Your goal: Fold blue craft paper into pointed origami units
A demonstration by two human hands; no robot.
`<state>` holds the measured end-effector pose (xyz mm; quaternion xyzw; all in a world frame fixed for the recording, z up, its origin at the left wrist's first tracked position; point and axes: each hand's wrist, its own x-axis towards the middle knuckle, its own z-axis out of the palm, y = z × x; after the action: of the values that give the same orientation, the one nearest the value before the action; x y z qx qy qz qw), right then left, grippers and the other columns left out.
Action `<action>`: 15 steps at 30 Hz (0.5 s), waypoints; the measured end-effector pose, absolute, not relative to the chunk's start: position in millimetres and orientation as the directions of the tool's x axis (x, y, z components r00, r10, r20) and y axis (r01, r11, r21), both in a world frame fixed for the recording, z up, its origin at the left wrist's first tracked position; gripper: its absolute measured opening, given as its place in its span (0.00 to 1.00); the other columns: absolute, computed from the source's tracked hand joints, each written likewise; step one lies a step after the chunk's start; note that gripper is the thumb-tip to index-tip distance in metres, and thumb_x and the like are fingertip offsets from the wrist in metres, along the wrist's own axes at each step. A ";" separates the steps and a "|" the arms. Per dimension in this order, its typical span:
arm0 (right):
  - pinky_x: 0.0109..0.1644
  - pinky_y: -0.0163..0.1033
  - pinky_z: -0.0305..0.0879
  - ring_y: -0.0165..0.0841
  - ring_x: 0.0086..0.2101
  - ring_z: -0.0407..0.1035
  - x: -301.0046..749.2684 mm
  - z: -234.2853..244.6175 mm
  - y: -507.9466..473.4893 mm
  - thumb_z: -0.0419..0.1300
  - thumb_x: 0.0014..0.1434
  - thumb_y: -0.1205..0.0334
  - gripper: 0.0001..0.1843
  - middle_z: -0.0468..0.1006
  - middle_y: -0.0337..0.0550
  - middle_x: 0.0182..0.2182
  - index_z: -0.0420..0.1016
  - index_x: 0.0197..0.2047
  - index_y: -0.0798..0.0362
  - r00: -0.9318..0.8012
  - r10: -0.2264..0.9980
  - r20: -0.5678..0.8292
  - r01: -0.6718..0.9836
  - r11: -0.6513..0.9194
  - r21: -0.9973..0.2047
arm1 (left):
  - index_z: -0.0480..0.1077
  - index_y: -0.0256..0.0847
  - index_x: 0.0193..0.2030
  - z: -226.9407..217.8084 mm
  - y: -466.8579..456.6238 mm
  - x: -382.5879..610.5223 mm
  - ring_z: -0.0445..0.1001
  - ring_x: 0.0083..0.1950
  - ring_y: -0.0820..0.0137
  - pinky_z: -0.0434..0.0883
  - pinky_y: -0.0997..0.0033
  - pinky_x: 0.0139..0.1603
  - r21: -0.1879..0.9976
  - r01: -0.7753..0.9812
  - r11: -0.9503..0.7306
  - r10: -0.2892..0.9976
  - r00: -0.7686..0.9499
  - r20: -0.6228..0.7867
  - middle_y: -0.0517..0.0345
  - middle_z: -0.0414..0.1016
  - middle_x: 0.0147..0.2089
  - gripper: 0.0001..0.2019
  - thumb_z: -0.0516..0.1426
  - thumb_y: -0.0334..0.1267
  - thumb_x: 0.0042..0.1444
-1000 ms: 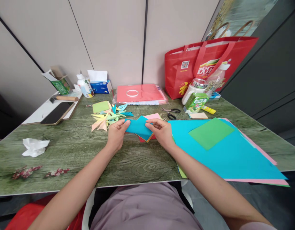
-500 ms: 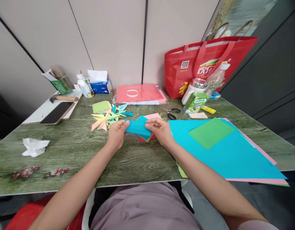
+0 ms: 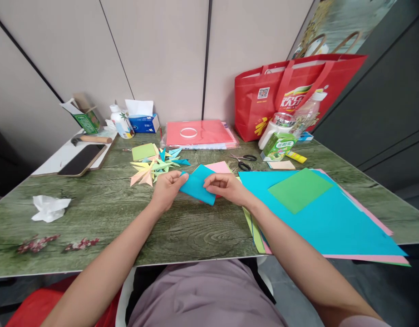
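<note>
A small folded blue paper (image 3: 198,184) is held between both hands, just above the green wood-grain table (image 3: 103,218). My left hand (image 3: 165,190) pinches its left end with thumb and fingers closed. My right hand (image 3: 226,187) pinches its right side, fingers curled on the paper. Behind the blue paper lies a small stack of coloured squares, the pink one (image 3: 220,167) showing on top. To the left of the hands sits a cluster of folded paper spikes (image 3: 154,166) in yellow, green, peach and blue.
Large blue sheet (image 3: 318,218) with a green square (image 3: 299,189) lies at right, over pink and green sheets. Scissors (image 3: 244,161), a red paper pack with tape ring (image 3: 198,133), red bag (image 3: 291,94), bottles, tissue box (image 3: 141,121), phone (image 3: 81,160) and crumpled tissue (image 3: 49,208) stand around.
The blue paper has been lowered and tilted, its right corner now pointing down toward the table. My right hand has shifted its grip further in along the paper.
</note>
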<state>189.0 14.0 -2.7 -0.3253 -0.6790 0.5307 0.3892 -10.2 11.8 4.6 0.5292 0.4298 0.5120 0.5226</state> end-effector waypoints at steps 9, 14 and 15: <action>0.38 0.37 0.66 0.31 0.34 0.69 189.6 -1.4 14.6 0.62 0.49 0.57 0.11 0.77 0.41 0.33 0.78 0.35 0.51 -0.506 0.827 0.243 0.093 0.333 -0.938 | 0.67 0.37 0.20 2.2 10.3 -11.0 0.57 0.19 0.78 0.55 0.78 0.20 0.988 0.051 -0.146 0.963 0.238 0.130 0.64 0.62 0.17 0.15 0.60 0.46 0.46; 0.32 0.34 0.64 0.28 0.30 0.67 189.3 -1.8 13.9 0.63 0.47 0.58 0.11 0.77 0.40 0.32 0.78 0.36 0.52 -0.497 0.840 0.219 0.134 0.323 -0.937 | 0.72 0.37 0.27 4.7 8.9 -8.1 0.64 0.20 0.76 0.62 0.77 0.21 0.997 0.014 -0.079 0.971 0.228 0.074 0.62 0.69 0.20 0.13 0.62 0.46 0.44; 0.32 0.34 0.63 0.28 0.30 0.67 188.6 -3.0 14.2 0.63 0.47 0.59 0.11 0.77 0.40 0.32 0.78 0.35 0.53 -0.478 0.849 0.225 0.129 0.321 -0.938 | 0.73 0.37 0.31 5.6 8.7 -7.1 0.66 0.21 0.75 0.64 0.77 0.22 0.999 -0.023 -0.049 0.978 0.200 0.053 0.62 0.71 0.21 0.14 0.62 0.46 0.43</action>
<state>188.6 14.2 -3.0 -0.3404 -0.7179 0.4730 0.3808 -7.1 8.7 5.6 0.5560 0.4296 0.4641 0.5393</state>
